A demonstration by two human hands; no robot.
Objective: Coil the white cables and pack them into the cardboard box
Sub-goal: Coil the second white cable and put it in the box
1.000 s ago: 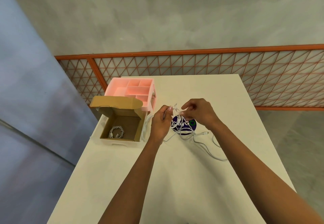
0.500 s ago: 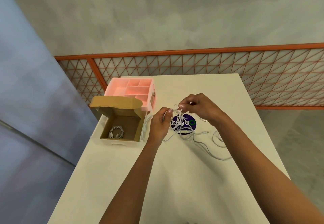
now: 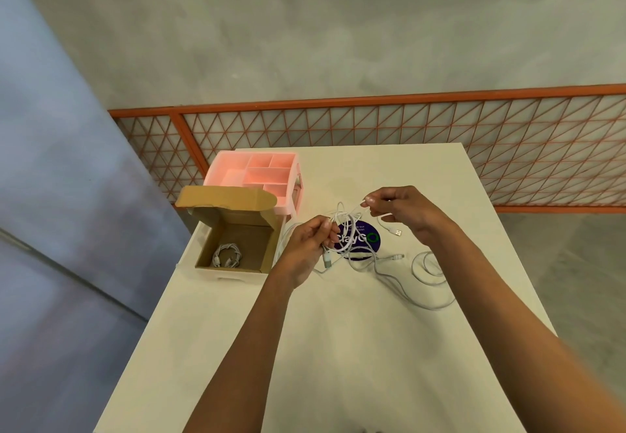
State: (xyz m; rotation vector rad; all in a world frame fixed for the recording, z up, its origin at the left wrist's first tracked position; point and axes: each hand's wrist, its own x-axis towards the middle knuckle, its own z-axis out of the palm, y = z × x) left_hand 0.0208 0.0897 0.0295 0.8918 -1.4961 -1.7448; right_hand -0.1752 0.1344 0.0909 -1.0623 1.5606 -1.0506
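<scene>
- Over mid surface [image 3: 338, 348], the L hand [image 3: 306, 246] gripped a bunch of white cable loops [image 3: 345, 229], fingers curled round them.
- Up & to the right, the R hand [image 3: 403, 210] pinched a strand of the same cable btw thumb & fingertips.
- More loose cable [image 3: 435, 308] trailed on the surface under the R forearm, by a round dark sticker [image 3: 367, 243].
- At the left edge sat the cardboard box [image 3: 257, 246], lid up, w/ one coiled cable [image 3: 227, 255] inside.
- Just behind it stood a pink tray [image 3: 254, 175].
</scene>
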